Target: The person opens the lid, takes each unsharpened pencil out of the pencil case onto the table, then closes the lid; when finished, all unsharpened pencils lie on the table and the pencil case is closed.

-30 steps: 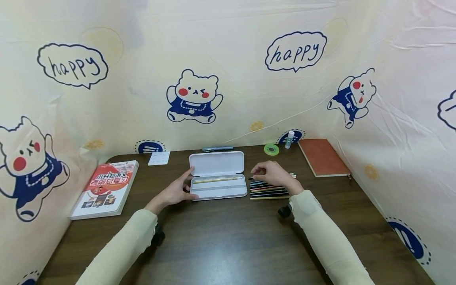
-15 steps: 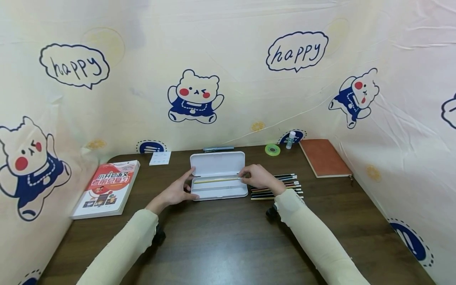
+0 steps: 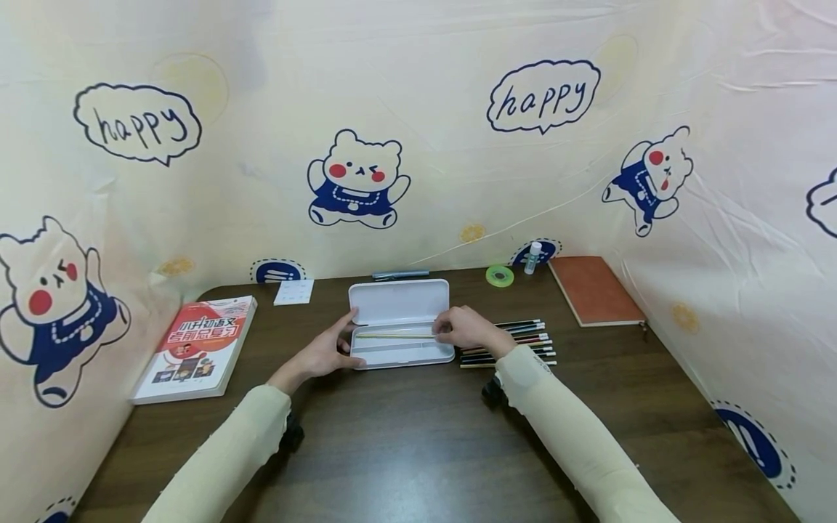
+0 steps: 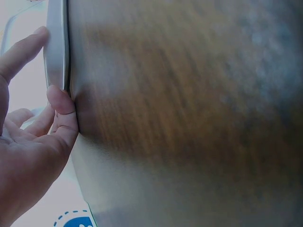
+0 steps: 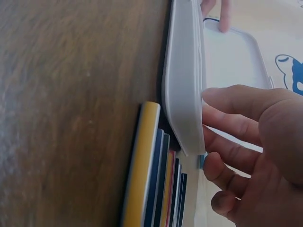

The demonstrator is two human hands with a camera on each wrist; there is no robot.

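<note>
A white pencil case (image 3: 399,356) lies with its lid (image 3: 399,301) raised, a thin yellowish pencil (image 3: 395,336) lengthwise in its rear compartment. My left hand (image 3: 323,351) grips the case's left end, thumb at the front corner and index finger up by the lid; the left wrist view shows fingertips (image 4: 60,100) against its side. Over the case's right end, my right hand (image 3: 461,328) pinches the pencil's right end, which its fingers hide. In the right wrist view, the thumb (image 5: 227,97) and fingers reach over the case's rim.
Several pencils (image 3: 510,345) lie in a row just right of the case. Behind stand a pen (image 3: 400,274), green tape roll (image 3: 500,275) and glue stick (image 3: 532,258). A brown notebook (image 3: 595,290) lies right; a thick book (image 3: 196,349) and paper slip (image 3: 294,292) lie left.
My right hand has moved left from above the row of pencils to the case, then slightly towards me, and the pencil's right end has shifted with it. The left hand stays put.
</note>
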